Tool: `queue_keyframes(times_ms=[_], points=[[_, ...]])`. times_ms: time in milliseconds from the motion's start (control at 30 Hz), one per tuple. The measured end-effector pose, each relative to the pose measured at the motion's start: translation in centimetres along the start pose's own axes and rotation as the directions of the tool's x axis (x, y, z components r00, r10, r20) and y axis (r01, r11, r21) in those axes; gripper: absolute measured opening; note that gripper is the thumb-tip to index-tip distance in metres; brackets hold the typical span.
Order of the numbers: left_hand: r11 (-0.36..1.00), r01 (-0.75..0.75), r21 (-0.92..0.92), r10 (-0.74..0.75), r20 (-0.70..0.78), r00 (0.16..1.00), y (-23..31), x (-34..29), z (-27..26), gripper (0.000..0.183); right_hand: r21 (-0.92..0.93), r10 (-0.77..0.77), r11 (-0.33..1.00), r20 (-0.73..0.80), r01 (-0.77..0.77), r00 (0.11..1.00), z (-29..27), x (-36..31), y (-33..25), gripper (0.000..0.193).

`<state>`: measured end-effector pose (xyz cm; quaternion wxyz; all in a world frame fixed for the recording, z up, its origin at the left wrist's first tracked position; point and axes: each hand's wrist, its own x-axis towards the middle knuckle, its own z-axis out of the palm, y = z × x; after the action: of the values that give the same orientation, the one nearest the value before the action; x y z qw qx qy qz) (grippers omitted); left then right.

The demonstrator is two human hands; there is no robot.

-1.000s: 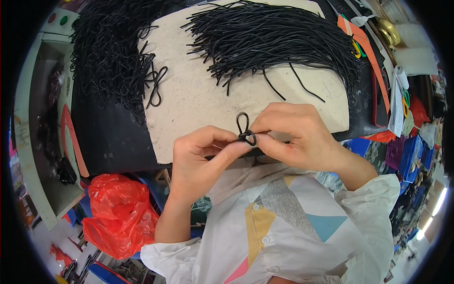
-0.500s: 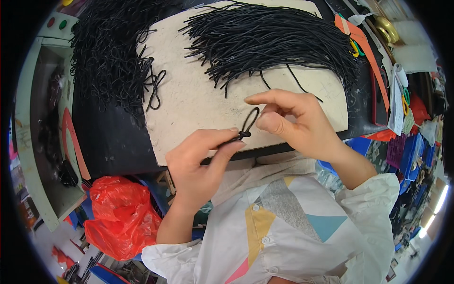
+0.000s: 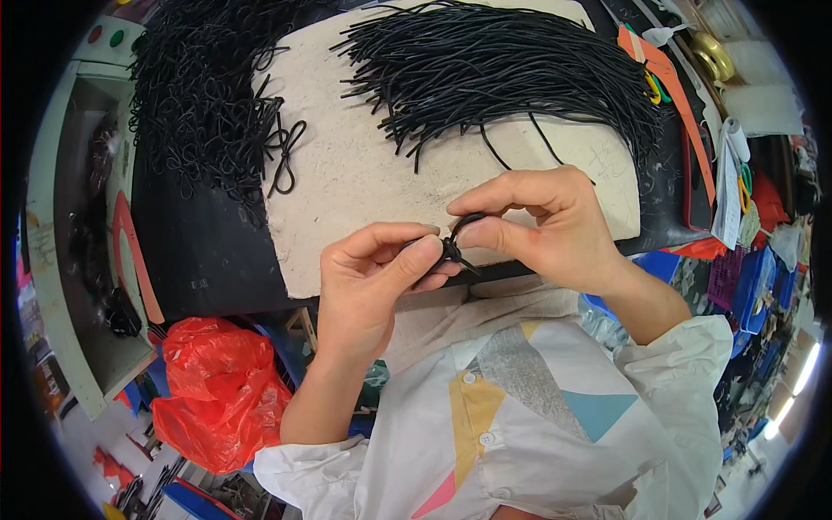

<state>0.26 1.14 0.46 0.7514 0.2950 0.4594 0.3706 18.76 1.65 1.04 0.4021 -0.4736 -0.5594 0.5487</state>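
Note:
A knotted black cord [image 3: 450,250] is held between my two hands above the near edge of the pale board [image 3: 334,173]. My left hand [image 3: 373,277] pinches it beside the knot, thumb against fingers. With thumb and forefinger, my right hand [image 3: 537,221] grips the cord's loop on the other side, and a short end sticks out below the knot. Beyond my hands, a thick bundle of straight black cords [image 3: 503,74] lies across the board. One tied black cord with loops [image 3: 284,156] rests at the board's left edge.
A large heap of looped black cords [image 3: 204,104] covers the dark table's far left. An orange strip [image 3: 680,104] and scissors [image 3: 656,87] lie at the right. A red plastic bag [image 3: 221,390] sits below the table edge at left, near a metal box [image 3: 87,243].
My right hand has closed on the cord's loop, which stood free before. My left hand has turned a little, and the knot has tilted with a short end now showing below.

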Motion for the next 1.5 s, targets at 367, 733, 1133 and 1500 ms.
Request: queue_keyframes(times_ms=[367,733,1133,1500], points=[[0.993,-0.092,0.068,0.094,-0.014,0.996,-0.4,-0.1,0.3,0.012,-0.248,-0.1,0.961,0.107,0.124,0.989,-0.1,0.3,0.0,0.012],[0.997,-0.076,-0.033,0.073,-0.066,0.995,-0.5,-0.1,0.4,0.014,0.29,0.094,0.954,-0.054,-0.075,0.994,1.0,-0.4,0.6,0.012],[0.984,-0.18,-0.018,0.177,-0.109,0.978,-1.3,0.0,0.5,0.012,-0.12,0.012,0.993,-0.024,-0.015,1.0,0.8,-0.8,0.6,0.013],[0.971,-0.011,-0.241,-0.009,-0.081,0.997,-0.6,0.0,0.4,0.015,-0.173,0.013,0.985,-0.032,-0.019,0.999,0.8,-0.9,0.9,0.013]])
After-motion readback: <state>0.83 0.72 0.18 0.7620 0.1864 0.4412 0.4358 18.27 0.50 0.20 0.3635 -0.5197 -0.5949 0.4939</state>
